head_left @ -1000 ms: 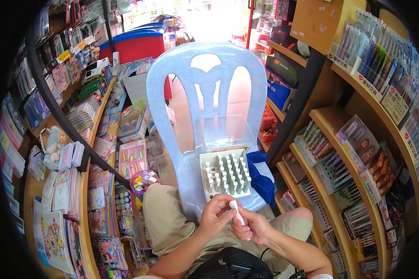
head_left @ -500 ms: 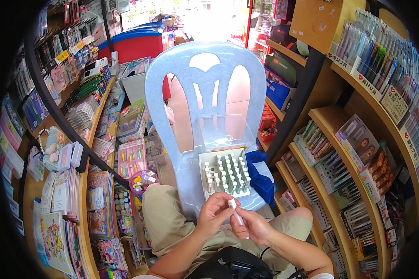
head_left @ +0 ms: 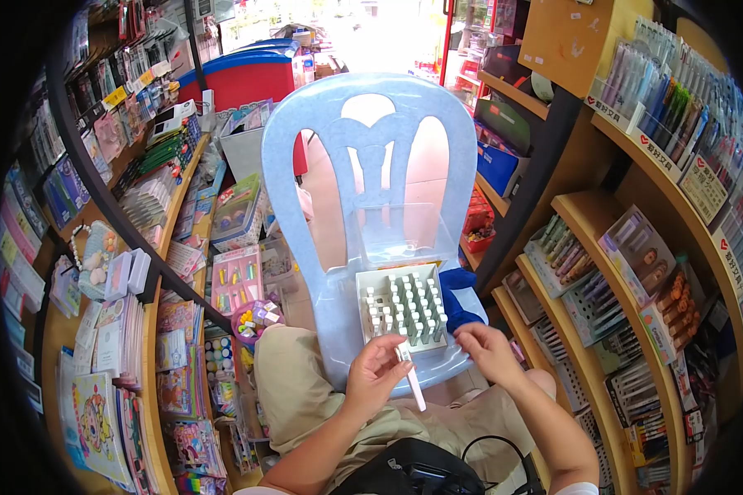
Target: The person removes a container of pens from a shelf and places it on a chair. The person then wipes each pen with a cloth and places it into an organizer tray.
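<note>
My left hand [head_left: 375,375] pinches a slim white pen-like stick [head_left: 414,386], which slants down to the right over my lap. My right hand [head_left: 489,353] is at the right edge of the chair seat, its fingers closed on the lower part of a blue cloth [head_left: 464,307]; the fingertips are partly hidden. Just beyond my left hand, a white box [head_left: 362,323] sits on the blue plastic chair [head_left: 338,346]. Several white-capped sticks [head_left: 413,301] stand upright inside it. Its clear lid [head_left: 400,235] is raised at the back.
Shelves of pens [head_left: 669,107] rise on the right. Notebooks [head_left: 120,346] and packaged stationery line the left. Beside my left knee are a purple basket [head_left: 256,320] of small items and a pink tray [head_left: 236,276]. A black bag [head_left: 409,470] rests on my lap.
My right hand has let go of the white stick and moved right to the blue cloth. My left hand keeps the stick, whose lower end now shows.
</note>
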Demonstrator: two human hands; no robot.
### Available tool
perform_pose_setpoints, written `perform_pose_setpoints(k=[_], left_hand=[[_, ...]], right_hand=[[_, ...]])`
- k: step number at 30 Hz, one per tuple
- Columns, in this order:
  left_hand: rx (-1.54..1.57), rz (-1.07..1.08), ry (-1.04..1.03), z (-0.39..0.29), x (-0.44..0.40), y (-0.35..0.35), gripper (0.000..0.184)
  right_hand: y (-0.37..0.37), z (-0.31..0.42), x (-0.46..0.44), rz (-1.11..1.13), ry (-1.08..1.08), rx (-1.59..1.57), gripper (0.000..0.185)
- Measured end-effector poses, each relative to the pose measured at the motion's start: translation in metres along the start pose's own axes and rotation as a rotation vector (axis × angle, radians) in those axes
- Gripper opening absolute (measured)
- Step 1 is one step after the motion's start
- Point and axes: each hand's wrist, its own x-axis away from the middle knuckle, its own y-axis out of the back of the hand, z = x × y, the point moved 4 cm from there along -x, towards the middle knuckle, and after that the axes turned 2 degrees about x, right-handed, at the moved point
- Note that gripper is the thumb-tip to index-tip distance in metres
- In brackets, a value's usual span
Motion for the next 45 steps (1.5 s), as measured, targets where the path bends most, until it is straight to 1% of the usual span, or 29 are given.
perform_pose_setpoints(k=[1,2,5,6,9,10,13,14,17,20,21,23,24,25,26,27,29,30,33,34,37,38,41,42,45], left_hand=[[0.0,-0.007,0.003,0.0,0.0,0.0,0.036],[0.0,-0.014,0.005,0.0,-0.001,-0.001,0.037],[-0.017,-0.016,-0.012,-0.001,-0.001,-0.006,0.039],[-0.046,-0.005,-0.026,0.0,-0.002,-0.007,0.04],[-0.114,0.012,-0.04,0.0,-0.003,-0.008,0.041],[-0.121,0.01,-0.029,-0.001,-0.003,-0.011,0.041],[-0.182,0.028,-0.028,0.003,-0.007,-0.013,0.039],[-0.207,0.036,-0.033,0.006,-0.008,-0.014,0.038],[-0.329,0.066,-0.028,0.014,-0.011,-0.017,0.034],[-0.409,0.076,-0.084,0.018,-0.016,-0.028,0.029],[-0.452,0.091,-0.107,0.02,-0.017,-0.033,0.028],[-0.537,0.121,-0.157,0.02,-0.021,-0.044,0.027],[-0.568,0.14,-0.153,0.02,-0.022,-0.05,0.026],[-0.6,0.157,-0.15,0.02,-0.023,-0.056,0.026],[-0.634,0.172,-0.146,0.021,-0.023,-0.061,0.025],[-0.594,0.171,-0.114,0.027,-0.024,-0.062,0.025],[-0.516,0.161,-0.05,0.037,-0.026,-0.062,0.024],[-0.557,0.232,-0.052,0.036,-0.024,-0.064,0.021],[-0.424,0.321,0.066,0.05,-0.021,-0.066,0.029],[-0.284,0.31,0.168,0.057,-0.022,-0.065,0.035],[-0.255,0.279,0.18,0.058,-0.03,-0.068,0.04],[-0.246,0.248,0.171,0.052,-0.033,-0.074,0.041],[-0.336,0.218,0.18,0.058,-0.042,-0.082,0.043],[-0.329,0.2,0.177,0.059,-0.046,-0.085,0.042],[-0.307,0.143,0.158,0.058,-0.062,-0.097,0.039]], right_hand=[[0.007,-0.01,-0.008,-0.164,0.139,0.188,0.025],[0.008,-0.02,-0.014,-0.231,0.266,0.385,0.032],[-0.004,-0.062,-0.02,-0.257,0.279,0.658,0.037],[-0.007,-0.061,-0.021,-0.25,0.238,0.775,0.033],[-0.008,-0.091,-0.032,-0.23,0.195,0.718,0.026],[-0.005,-0.089,-0.033,-0.299,0.215,0.646,0.017],[0.011,-0.108,-0.04,-0.267,0.042,0.156,0.011],[0.017,-0.106,-0.035,-0.165,-0.209,-0.179,0.011],[0.038,-0.051,-0.012,-0.04,-0.108,-0.854,0.013],[0.047,-0.004,0.007,0.003,0.139,-0.972,0.017],[0.046,-0.003,0.013,0.064,0.109,-1.041,0.019],[0.038,0.011,0.019,0.104,0.193,-1.03,0.02],[0.03,0.011,0.022,0.104,0.169,-1.009,0.019],[0.025,0.014,0.022,0.136,0.243,-0.71,0.013],[0.013,0.012,0.02,0.089,0.24,-0.612,0.013],[0.003,0.008,0.02,0.045,0.236,-0.516,0.012],[-0.003,-0.007,0.021,0.042,-0.038,-0.887,0.012],[-0.007,-0.013,0.021,0.041,-0.181,-1.07,0.012],[-0.011,-0.027,0.021,-0.014,-0.252,-1.085,0.013],[-0.011,-0.035,0.022,0.009,-0.263,-1.157,0.015],[-0.008,-0.046,0.024,-0.014,-0.283,-1.332,0.017],[-0.006,-0.05,0.025,0.029,-0.245,-1.366,0.02],[-0.014,-0.053,0.028,0.08,-0.092,-1.325,0.023],[-0.016,-0.054,0.029,0.095,-0.048,-1.371,0.027],[-0.012,-0.055,0.035,0.07,-0.033,-1.213,0.027]])
